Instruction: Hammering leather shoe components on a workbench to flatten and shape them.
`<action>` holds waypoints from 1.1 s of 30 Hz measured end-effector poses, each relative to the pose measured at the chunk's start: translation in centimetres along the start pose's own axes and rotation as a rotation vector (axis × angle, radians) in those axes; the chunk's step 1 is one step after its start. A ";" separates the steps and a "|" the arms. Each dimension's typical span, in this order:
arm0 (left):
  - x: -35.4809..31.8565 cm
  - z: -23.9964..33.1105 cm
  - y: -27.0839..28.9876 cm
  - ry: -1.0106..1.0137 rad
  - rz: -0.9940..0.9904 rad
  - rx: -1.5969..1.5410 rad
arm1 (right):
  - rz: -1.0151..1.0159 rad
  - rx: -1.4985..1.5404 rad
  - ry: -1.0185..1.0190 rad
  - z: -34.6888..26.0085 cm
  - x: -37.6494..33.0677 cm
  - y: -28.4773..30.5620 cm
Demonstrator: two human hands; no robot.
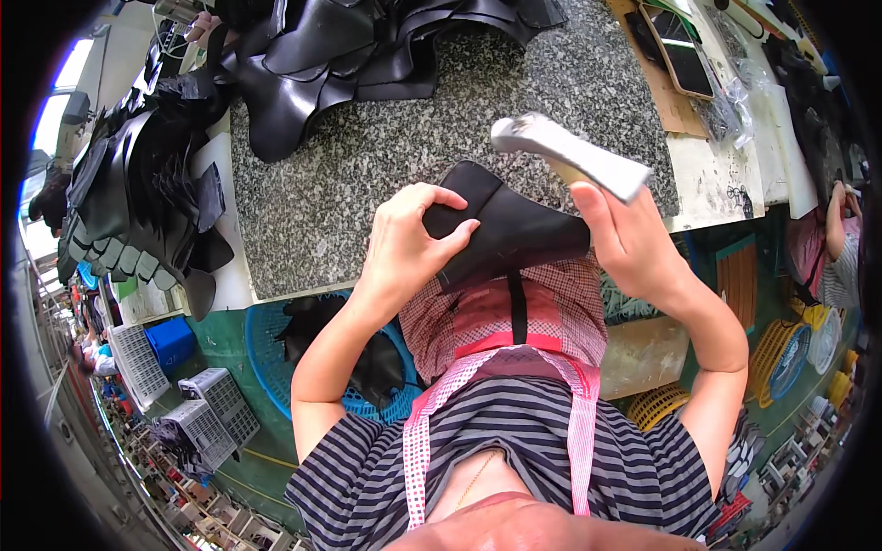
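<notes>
A black leather boot upper (524,230) lies at the near edge of the granite slab, partly over the apron. My left hand (409,234) pinches its left end, with thumb and forefinger resting on the leather. In my right hand (636,239) is a hammer (588,158), its pale metal head raised above the slab and slightly blurred. My fingers wrap round the handle, which is mostly hidden by the hand. The right hand is just beyond the upper's right end; whether it touches the leather I cannot tell.
The speckled granite slab (367,220) forms the work surface. Black leather pieces (317,55) pile at its far side, and more pieces (138,174) stack at the left. A phone (677,50) lies far right. Below left stands a blue basket (260,354) holding black pieces.
</notes>
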State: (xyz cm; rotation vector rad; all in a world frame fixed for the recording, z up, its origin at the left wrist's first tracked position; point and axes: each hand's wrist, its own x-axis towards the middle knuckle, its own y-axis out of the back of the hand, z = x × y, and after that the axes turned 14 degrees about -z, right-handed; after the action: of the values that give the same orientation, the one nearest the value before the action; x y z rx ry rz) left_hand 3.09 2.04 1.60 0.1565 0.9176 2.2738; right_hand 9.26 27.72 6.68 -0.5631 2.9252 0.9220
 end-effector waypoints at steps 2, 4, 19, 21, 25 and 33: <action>-0.1 0.0 -0.1 -0.003 -0.011 -0.002 | -0.086 -0.044 -0.016 0.6 -0.4 -1.2; 0.0 0.0 -0.1 -0.018 -0.028 -0.003 | -0.177 -0.074 0.005 1.9 -0.1 -2.3; -0.4 -0.5 -0.6 -0.071 0.015 0.059 | -0.207 0.002 -0.103 0.0 -0.6 -3.3; -1.2 -0.8 -0.7 -0.122 0.068 0.064 | -0.176 -0.019 -0.003 1.7 -0.4 -4.5; -2.7 -0.9 -0.3 -0.041 0.074 0.040 | -0.231 -0.024 -0.049 0.4 0.2 -3.0; -2.4 -0.4 0.0 -0.014 0.040 0.032 | -0.259 -0.063 -0.010 0.6 -0.6 -4.1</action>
State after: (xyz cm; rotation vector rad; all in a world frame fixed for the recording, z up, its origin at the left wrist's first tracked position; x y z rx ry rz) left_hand 4.80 0.32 1.57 0.2060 0.9523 2.2926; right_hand 11.16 25.18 3.99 -0.9120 2.7340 0.9809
